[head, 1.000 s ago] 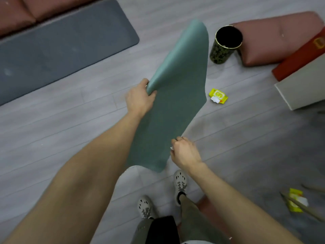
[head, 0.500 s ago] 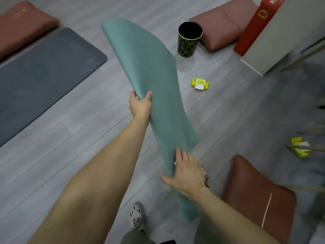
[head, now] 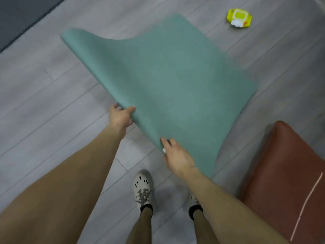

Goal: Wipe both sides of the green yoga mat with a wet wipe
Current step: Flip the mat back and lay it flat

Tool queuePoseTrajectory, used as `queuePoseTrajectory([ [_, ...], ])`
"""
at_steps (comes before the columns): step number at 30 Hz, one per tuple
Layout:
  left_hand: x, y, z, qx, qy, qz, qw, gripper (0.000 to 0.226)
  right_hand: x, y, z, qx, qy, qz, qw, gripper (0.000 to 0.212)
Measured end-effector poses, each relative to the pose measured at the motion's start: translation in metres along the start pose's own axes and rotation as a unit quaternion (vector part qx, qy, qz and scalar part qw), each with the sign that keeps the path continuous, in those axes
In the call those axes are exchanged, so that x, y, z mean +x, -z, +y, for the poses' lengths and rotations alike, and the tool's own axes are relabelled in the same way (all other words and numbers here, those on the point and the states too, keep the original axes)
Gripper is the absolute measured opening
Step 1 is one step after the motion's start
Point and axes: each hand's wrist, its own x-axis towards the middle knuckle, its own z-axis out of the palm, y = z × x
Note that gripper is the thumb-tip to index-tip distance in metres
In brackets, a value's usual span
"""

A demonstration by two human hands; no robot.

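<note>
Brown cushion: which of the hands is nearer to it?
Right. The right hand, holding the mat's near edge, is left of the cushion. The left hand grips the mat farther left, beyond the right hand.

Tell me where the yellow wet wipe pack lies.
In the head view, the yellow wet wipe pack lies on the grey floor at upper right, just beyond the green yoga mat.

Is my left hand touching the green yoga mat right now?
Touching. The head view shows the left hand gripping the near edge of the green yoga mat, thumb on top and fingers curled behind it.
</note>
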Motion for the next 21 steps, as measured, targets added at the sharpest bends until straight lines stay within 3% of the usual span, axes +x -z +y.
queuePoseTrajectory([
  [3, 0.024, 0.017, -0.087, 0.143, 0.044, -0.004, 0.989, 0.067, 0.014, -0.038, 0.021, -0.021, 0.035, -0.062, 0.997, 0.029],
  [6, 0.014, 0.026, -0.140, 0.260, 0.054, -0.052, 0.963, 0.054, -0.005, -0.054, 0.059, -0.054, 0.013, -0.104, 0.993, 0.024],
  [9, -0.004, 0.013, -0.150, 0.399, 0.017, -0.089, 0.912, 0.046, -0.024, -0.045, 0.105, -0.078, -0.035, -0.132, 0.988, 0.026],
  [15, -0.007, -0.096, -0.116, 0.608, -0.102, -0.163, 0.770, 0.042, -0.008, 0.003, 0.207, -0.020, -0.124, -0.088, 0.988, 0.027],
  [21, 0.031, -0.253, -0.110, 0.695, -0.151, -0.177, 0.680, 0.043, 0.077, 0.039, 0.356, 0.036, -0.132, -0.064, 0.988, 0.029],
])
